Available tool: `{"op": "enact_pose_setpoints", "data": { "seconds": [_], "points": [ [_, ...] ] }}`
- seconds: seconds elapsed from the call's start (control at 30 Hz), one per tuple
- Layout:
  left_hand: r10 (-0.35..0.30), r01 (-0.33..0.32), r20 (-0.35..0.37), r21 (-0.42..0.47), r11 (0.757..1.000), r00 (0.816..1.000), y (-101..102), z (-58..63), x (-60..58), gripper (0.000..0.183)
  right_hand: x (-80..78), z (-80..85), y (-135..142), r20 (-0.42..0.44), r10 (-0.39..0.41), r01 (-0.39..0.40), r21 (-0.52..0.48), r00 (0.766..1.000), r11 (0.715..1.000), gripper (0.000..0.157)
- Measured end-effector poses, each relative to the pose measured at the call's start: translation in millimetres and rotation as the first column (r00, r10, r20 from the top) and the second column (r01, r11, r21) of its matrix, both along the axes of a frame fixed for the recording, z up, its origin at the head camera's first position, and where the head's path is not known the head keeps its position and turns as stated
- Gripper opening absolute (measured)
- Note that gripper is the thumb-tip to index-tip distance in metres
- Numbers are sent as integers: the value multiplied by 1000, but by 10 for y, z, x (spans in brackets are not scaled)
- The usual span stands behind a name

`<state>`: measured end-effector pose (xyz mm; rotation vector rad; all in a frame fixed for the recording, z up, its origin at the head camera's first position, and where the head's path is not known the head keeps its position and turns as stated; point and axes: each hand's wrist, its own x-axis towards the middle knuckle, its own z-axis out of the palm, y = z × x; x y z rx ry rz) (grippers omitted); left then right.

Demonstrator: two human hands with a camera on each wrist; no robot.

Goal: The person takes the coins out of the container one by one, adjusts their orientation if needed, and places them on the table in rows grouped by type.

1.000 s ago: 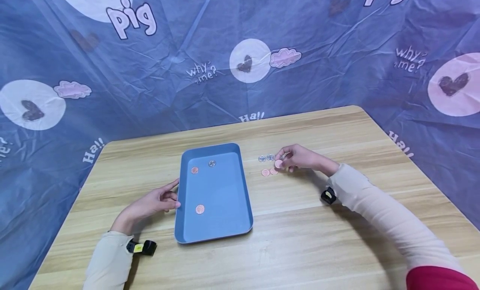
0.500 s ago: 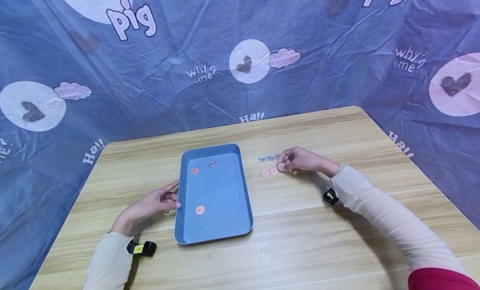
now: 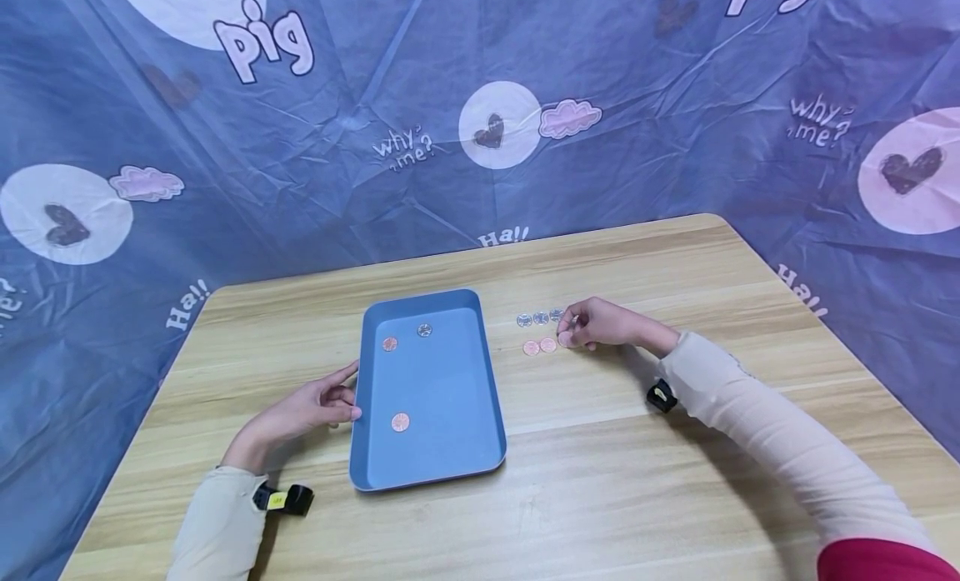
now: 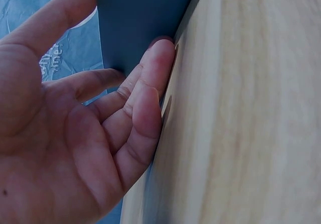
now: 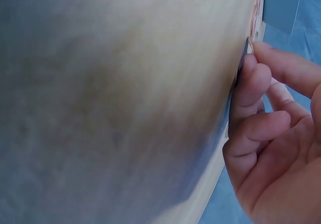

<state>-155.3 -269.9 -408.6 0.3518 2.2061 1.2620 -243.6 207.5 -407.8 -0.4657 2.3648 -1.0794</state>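
My right hand (image 3: 600, 323) pinches a copper-coloured coin (image 3: 565, 340) between thumb and fingertip, low at the tabletop. It lies in line with two more copper coins (image 3: 540, 346). Behind that row are three silver coins (image 3: 541, 318), the rightmost partly covered by my fingers. At the left wall of a blue tray (image 3: 450, 381), my left hand (image 3: 311, 410) rests with thumb and index finger spread along the rim. The left wrist view shows its other fingers loosely bent against the wall's outer side. Inside the tray lie two copper coins (image 3: 400, 423) and one silver coin (image 3: 424, 330).
Everything stands on a wood-grain table (image 3: 600, 481). A blue printed cloth (image 3: 345, 189) hangs behind and around it. A black strap (image 3: 285, 498) sits at my left wrist, and another strap (image 3: 661, 395) at my right.
My right hand has moved slightly right and lowered the copper coin to the end of the copper row, uncovering most of the third silver coin. The left hand and tray stay put.
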Motion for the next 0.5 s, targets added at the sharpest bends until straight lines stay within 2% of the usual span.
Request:
{"op": "enact_pose_setpoints", "data": {
  "seconds": [0.27, 0.5],
  "points": [
    [-6, 5, -7, -8, 1000, 1000, -4, -2, -1, 88, 2, -8, -27, -54, 5, -3, 52, 999, 999, 15],
    [-28, 28, -4, 11, 1000, 1000, -11, -6, -5, 89, -3, 5, -32, -44, 4, -1, 74, 999, 997, 16]
  ]
}}
